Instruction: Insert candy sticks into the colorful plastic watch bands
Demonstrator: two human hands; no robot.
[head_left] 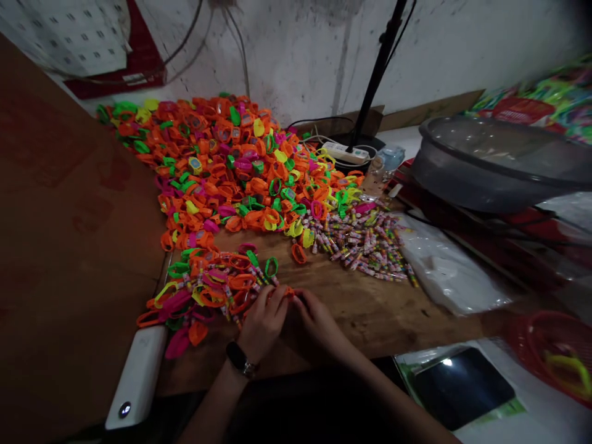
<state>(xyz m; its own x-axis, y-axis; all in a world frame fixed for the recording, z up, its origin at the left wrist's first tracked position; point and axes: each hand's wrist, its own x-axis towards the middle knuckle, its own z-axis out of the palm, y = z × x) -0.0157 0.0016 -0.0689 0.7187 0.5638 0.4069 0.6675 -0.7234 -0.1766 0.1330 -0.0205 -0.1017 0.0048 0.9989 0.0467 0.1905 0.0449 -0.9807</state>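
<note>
The person's left hand [263, 317] and right hand [320, 317] sit together at lower centre, pinching an orange piece [289, 292]. Toy watches [217, 166] cover the bench's [361, 302] upper left.

From my remote station, I record a pale wall [296, 74] with dark scuffs across the top of the frame, crossed at upper right of center by a slanting black pole [375, 74]. I note a brown panel [69, 216] filling the left edge, a marked wooden tabletop [370, 308] at center, and dim light throughout.
</note>
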